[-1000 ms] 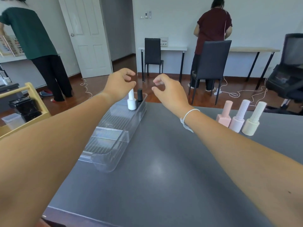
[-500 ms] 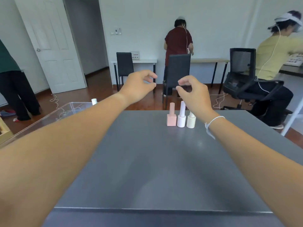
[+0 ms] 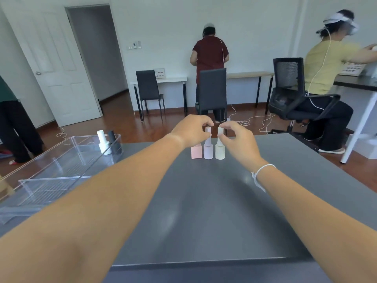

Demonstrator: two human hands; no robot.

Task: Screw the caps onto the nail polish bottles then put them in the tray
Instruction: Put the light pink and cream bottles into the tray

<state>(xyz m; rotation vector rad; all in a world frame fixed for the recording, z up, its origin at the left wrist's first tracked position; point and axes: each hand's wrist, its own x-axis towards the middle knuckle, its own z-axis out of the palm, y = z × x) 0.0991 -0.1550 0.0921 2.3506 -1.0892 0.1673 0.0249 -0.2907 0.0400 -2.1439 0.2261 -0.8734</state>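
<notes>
Nail polish bottles: left hand fingers pinch lilac cap, right hand cream cap

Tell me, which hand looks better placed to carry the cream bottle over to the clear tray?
Probably the left hand: the tray sits on its side. But the right hand is already at the cream bottle, so it would have to cross over.

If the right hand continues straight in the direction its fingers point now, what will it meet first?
Most likely the cap of the cream bottle. The right hand points forward and left, with its fingertips already at that cap; whether they touch it is unclear. The lilac bottle stands just beyond.
</notes>
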